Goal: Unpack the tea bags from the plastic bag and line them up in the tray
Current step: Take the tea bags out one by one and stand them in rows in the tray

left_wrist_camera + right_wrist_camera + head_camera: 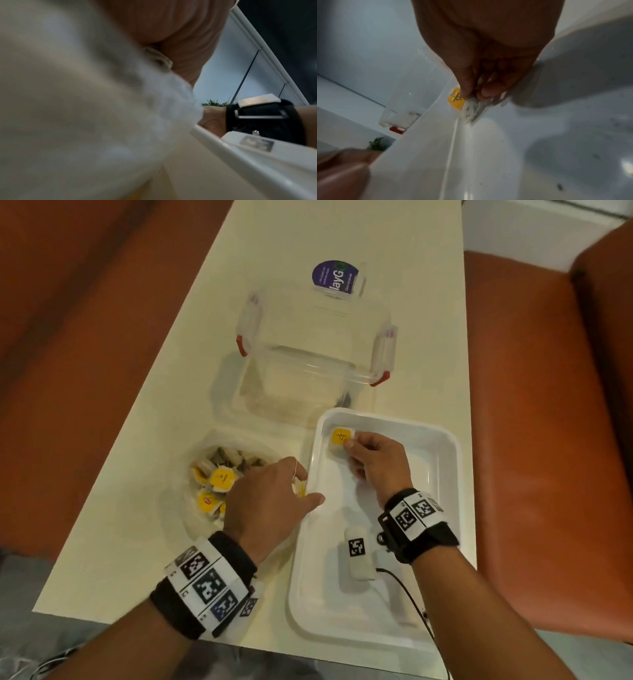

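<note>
The white tray [455, 474] lies at the right of the table. At its far left corner my right hand [349, 441] pinches a tea bag [340, 438] with a yellow tag, low over the tray floor. The right wrist view shows the thumb and fingers [471, 94] gripping this tea bag [456, 100] beside the tray wall [436, 148]. The clear plastic bag [191, 508] holding several yellow-tagged tea bags [221, 477] lies left of the tray. My left hand [308, 487] hovers between them with a string over one finger and curled fingers [171, 47] round a pale tea bag [159, 59].
A clear plastic container [308, 364] with red latches stands behind the tray and bag, with a purple-labelled lid [335, 278] beyond it. A small white device [358, 553] with a black cable lies in the tray's near part. Brown seats flank the narrow table.
</note>
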